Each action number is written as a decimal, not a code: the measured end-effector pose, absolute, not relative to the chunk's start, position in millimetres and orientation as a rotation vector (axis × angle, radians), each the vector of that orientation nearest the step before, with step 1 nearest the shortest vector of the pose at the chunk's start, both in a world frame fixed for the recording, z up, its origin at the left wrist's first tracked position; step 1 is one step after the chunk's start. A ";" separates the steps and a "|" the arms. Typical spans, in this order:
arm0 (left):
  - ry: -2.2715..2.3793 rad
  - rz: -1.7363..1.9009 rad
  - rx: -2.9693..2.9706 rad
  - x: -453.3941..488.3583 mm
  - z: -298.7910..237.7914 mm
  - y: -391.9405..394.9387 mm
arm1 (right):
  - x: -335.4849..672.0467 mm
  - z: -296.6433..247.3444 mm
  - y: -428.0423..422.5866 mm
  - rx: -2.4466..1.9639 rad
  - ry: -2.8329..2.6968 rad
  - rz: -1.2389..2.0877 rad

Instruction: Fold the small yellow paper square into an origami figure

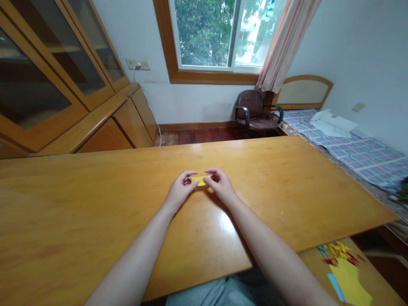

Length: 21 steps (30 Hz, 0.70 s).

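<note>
A small folded piece of yellow paper [200, 181] is held between my two hands, just above the wooden table [127, 221]. My left hand [182, 188] pinches its left end, thumb in front and fingers curled behind. At the right end, my right hand [220, 183] grips it the same way, with the thumb on the near face. The fingertips behind the paper are partly hidden.
Lower right, a lower surface holds yellow paper sheets [349, 282] and a pile of small folded paper pieces [339, 251]. Beyond the table are a chair [251, 108], a bed [360, 153] and a glass-door cabinet [73, 55].
</note>
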<state>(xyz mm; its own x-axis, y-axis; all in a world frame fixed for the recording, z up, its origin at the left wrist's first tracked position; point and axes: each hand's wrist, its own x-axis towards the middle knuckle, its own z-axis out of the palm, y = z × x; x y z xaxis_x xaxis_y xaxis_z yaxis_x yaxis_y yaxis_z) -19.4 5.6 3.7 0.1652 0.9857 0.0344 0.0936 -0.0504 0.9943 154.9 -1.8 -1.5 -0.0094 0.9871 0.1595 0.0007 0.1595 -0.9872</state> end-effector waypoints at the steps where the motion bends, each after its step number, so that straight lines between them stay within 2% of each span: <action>1: 1.141 1.071 1.391 -19.4 4.4 5.2 | 154.9 -1.9 -1.6 -1.087 -1.289 1.096; 21: 1.161 1.090 1.426 -19.7 3.6 4.3 | 157.0 -3.7 -0.6 -1.147 -1.353 1.029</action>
<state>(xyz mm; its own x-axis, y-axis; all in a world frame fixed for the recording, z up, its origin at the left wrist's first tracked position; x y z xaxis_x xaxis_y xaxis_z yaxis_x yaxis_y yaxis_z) -19.7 4.3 3.6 0.1469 0.9870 0.0648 0.1271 -0.0838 0.9883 157.0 -0.6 -3.7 -0.0046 0.9846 0.1748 0.0947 0.1744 -0.9801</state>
